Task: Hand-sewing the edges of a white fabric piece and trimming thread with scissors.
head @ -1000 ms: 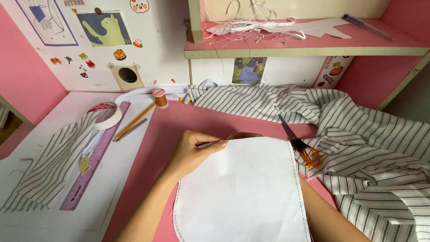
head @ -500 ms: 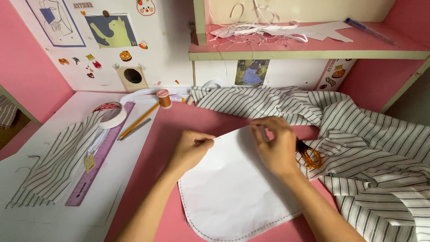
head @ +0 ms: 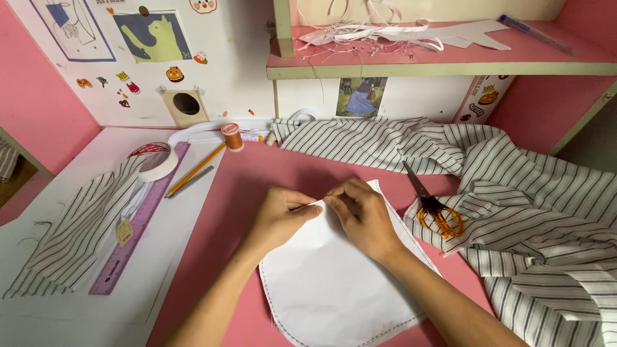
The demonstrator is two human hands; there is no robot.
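A: Hands?
B: Left hand (head: 279, 215) and right hand (head: 363, 215) both pinched shut on the top edge of the white curved-bottom paper pattern piece (head: 334, 283), flat on the pink tabletop (head: 257, 180).
A: Surroundings?
B: Amber-handled scissors (head: 434, 205) at three o'clock, on striped fabric (head: 533, 212); pink shelf (head: 411, 61) at twelve holds white paper scraps (head: 385, 32)

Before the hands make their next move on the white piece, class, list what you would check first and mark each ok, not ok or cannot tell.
1. Both hands on the white piece: left hand and right hand pinch its top edge. Ok.
2. Piece lies flat on the pink table: ok.
3. Pin or needle between the fingertips: cannot tell.
4. Scissors clear of the hands: beside them on the striped fabric. Ok.
5. Stitched line along the piece's curved edge visible: ok.
6. Thread spool standing upright: ok.
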